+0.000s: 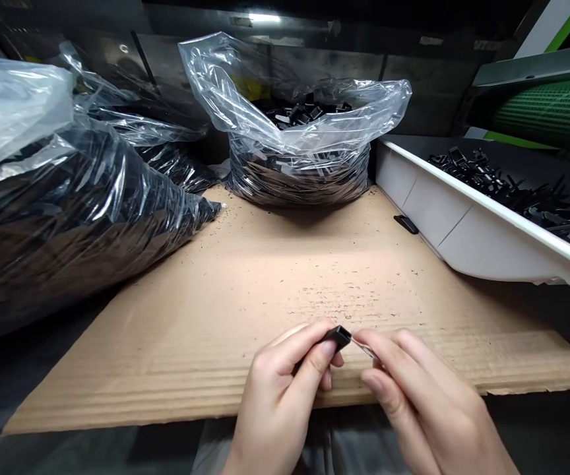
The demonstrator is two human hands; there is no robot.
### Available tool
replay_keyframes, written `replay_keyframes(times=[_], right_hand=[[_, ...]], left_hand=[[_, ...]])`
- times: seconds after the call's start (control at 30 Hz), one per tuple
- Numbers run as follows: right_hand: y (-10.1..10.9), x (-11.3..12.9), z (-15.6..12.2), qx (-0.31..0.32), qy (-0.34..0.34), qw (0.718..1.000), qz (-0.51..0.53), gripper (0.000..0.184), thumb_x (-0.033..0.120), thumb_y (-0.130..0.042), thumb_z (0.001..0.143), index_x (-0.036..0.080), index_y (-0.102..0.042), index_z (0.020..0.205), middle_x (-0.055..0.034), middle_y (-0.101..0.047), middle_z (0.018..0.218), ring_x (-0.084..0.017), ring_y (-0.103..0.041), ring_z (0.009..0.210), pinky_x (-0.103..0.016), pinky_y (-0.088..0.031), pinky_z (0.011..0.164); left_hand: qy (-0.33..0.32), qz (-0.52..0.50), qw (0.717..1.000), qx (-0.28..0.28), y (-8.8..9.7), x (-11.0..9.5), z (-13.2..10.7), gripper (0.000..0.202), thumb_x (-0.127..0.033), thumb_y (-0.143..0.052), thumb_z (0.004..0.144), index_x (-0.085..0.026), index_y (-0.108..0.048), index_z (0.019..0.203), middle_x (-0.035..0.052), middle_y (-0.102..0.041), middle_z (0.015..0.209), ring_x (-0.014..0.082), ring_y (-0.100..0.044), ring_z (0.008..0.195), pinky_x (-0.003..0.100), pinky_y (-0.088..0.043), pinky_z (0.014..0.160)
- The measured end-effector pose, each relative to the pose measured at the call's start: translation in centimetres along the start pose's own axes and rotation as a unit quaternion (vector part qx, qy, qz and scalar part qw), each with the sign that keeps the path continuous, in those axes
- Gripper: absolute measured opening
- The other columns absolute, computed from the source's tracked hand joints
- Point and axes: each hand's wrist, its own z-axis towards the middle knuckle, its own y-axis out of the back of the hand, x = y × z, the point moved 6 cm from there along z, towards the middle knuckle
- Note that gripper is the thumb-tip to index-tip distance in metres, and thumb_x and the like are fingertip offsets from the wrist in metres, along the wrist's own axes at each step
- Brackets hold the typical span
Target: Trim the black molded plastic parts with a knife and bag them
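Cardboard [206,316] (dark-flecked) lies between plastic bags [87,218] and a white tray [433,214]; your left hand [285,382] pinches a black part [338,338], your right hand [433,389] a thin metal piece [365,349].

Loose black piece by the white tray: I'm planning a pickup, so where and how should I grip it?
Probably pinch the loose black piece across its middle, from above and left: it is longish, lying on the cardboard, the white tray close on its right.

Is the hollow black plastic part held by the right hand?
No, the left hand holds the hollow black plastic part, while the right hand holds a thin metal tool.
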Motion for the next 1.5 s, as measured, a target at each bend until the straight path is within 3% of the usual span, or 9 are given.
replay_keyframes(times=[0.13,0.57,0.83,0.97,1.13,1.3,1.5], right_hand=[[-0.7,0.0,0.4,-0.004,-0.046,0.999,0.004,0.024,0.018,-0.038,0.087,0.014,-0.054,0.105,-0.0056,-0.052,0.072,-0.016,-0.052,0.065,-0.029,-0.045,0.055],[-0.6,0.1,0.3,0.001,-0.026,1.000,0.011,0.016,0.014,-0.044,0.083,0.016,-0.054,0.096,-0.0044,-0.050,0.068,-0.015,-0.051,0.061,-0.027,-0.044,0.051],[-0.8,-0.1,0.7,-0.009,-0.066,0.997,0.027,0.015,0.016,-0.042,0.085,0.019,-0.056,0.088,-0.0025,-0.050,0.068,-0.013,-0.049,0.058,-0.025,-0.042,0.052],[-1.0,-0.7,0.7,-0.020,-0.088,0.996,0.013,0.016,0.019,-0.041,0.086,0.019,-0.057,0.087,-0.0030,-0.051,0.069,-0.014,-0.051,0.061,-0.026,-0.041,0.054],[-0.7,-2.3,0.7,0.009,-0.122,0.993,0.000,0.017,0.022,-0.040,0.086,0.021,-0.058,0.084,-0.0009,-0.051,0.068,-0.013,-0.052,0.059,-0.025,-0.042,0.053],[-0.1,-1.1,0.1,0.014,-0.083,0.995,0.056,0.017,0.014,-0.042,0.085,0.019,-0.055,0.094,-0.0017,-0.053,0.073,-0.013,-0.054,0.066,-0.025,-0.045,0.058],[-0.5,0.0,-0.3,0.015,-0.041,0.999,0.031,0.021,0.014,-0.042,0.084,0.017,-0.054,0.101,-0.0032,-0.051,0.069,-0.014,-0.052,0.061,-0.026,-0.044,0.052]], left_hand=[[-0.013,0.015,1.000,0.008,0.0,-0.1,0.1,0.018,-0.014,-0.049,0.079,-0.019,-0.066,0.074,-0.0023,-0.053,0.059,0.0097,-0.048,0.050,0.021,-0.041,0.051],[-0.026,0.025,0.999,0.010,0.2,0.0,0.1,0.018,-0.013,-0.049,0.079,-0.020,-0.064,0.071,-0.0033,-0.053,0.059,0.0089,-0.048,0.050,0.019,-0.041,0.050],[-0.032,0.026,0.999,0.012,0.2,-0.1,0.1,0.019,-0.013,-0.049,0.079,-0.019,-0.063,0.068,-0.0034,-0.052,0.058,0.0083,-0.048,0.050,0.019,-0.040,0.051],[-0.041,0.030,0.998,0.028,0.2,0.0,0.0,0.018,-0.011,-0.050,0.079,-0.019,-0.064,0.070,-0.0032,-0.054,0.060,0.0081,-0.049,0.051,0.018,-0.041,0.052],[-0.043,0.027,0.999,0.015,0.2,0.1,-0.3,0.017,-0.012,-0.051,0.079,-0.019,-0.066,0.074,-0.0015,-0.058,0.063,0.0088,-0.050,0.050,0.019,-0.041,0.051],[-0.030,0.015,0.999,-0.005,0.3,-0.1,-0.2,0.018,-0.014,-0.051,0.079,-0.018,-0.066,0.069,-0.0008,-0.057,0.058,0.0097,-0.049,0.050,0.021,-0.041,0.051],[-0.030,0.008,0.999,-0.010,0.3,-0.1,-0.2,0.019,-0.014,-0.051,0.078,-0.019,-0.065,0.066,-0.0026,-0.054,0.055,0.0089,-0.047,0.049,0.021,-0.039,0.051]])
